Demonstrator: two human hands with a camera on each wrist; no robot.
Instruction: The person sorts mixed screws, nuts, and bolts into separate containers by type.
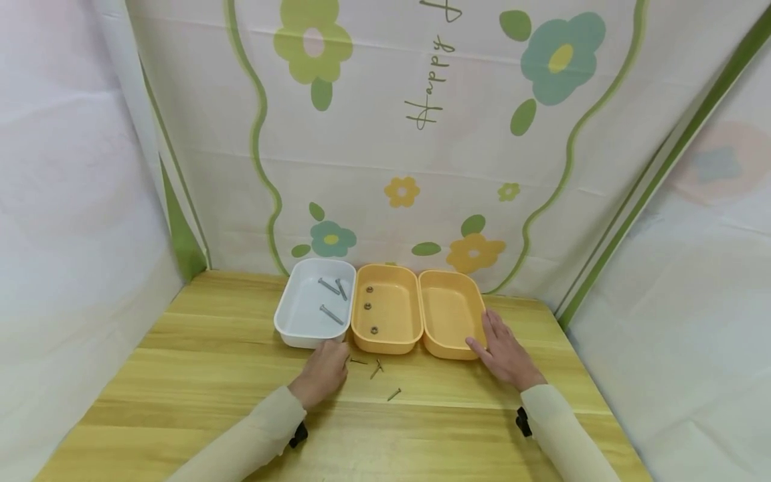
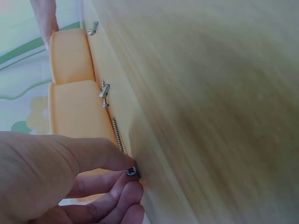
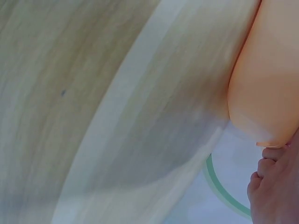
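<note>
My left hand [image 1: 343,359] lies on the wooden table just in front of the white tray [image 1: 288,316]. In the left wrist view its thumb and fingertips [image 2: 127,176] pinch the head of a thin screw [image 2: 117,134] that lies on the table. Two more loose screws [image 1: 376,368] [image 1: 394,394] lie to its right. My right hand [image 1: 484,335] rests flat on the table, fingers straight, touching the front right rim of the empty right orange tray [image 1: 452,311]. The right wrist view shows that tray's wall [image 3: 268,88] above my fingers [image 3: 271,186].
The white tray holds three long screws [image 1: 330,313]. The middle orange tray [image 1: 385,346] holds three nuts [image 1: 373,329]. The three trays stand side by side against a flowered cloth backdrop [image 1: 421,134]. Cloth walls close both sides of the table [image 1: 199,375].
</note>
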